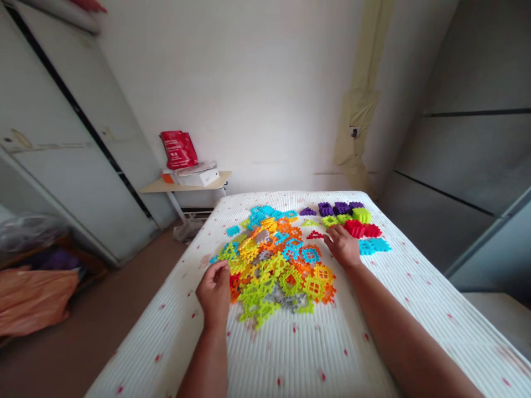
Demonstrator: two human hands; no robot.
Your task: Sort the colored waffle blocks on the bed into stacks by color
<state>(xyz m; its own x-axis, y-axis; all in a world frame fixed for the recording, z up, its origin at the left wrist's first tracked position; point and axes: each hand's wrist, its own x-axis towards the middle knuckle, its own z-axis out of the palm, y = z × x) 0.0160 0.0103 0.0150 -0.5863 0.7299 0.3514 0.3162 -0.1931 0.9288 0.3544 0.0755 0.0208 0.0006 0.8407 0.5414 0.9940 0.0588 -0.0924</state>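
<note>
A loose pile of colourful plastic interlocking tiles (277, 260) lies in the middle of a white quilted bed (315, 348). My left hand (213, 290) rests at the pile's left edge with its fingers curled in; whether they hold anything is hidden. My right hand (342, 246) lies flat at the pile's right edge, fingers stretched out. Its fingertips are beside a small red tile (315, 235). Just beyond that hand sit sorted groups: purple tiles (336, 208), green tiles (352, 216), red tiles (360, 229) and cyan tiles (373, 246).
A small side table (182, 185) with a white box (199, 177) and a red bag (178, 149) stands against the far wall. Wardrobe doors (62, 155) line the left side. An orange bag (33, 298) lies on the floor at left. Grey panels (468, 155) run along the right.
</note>
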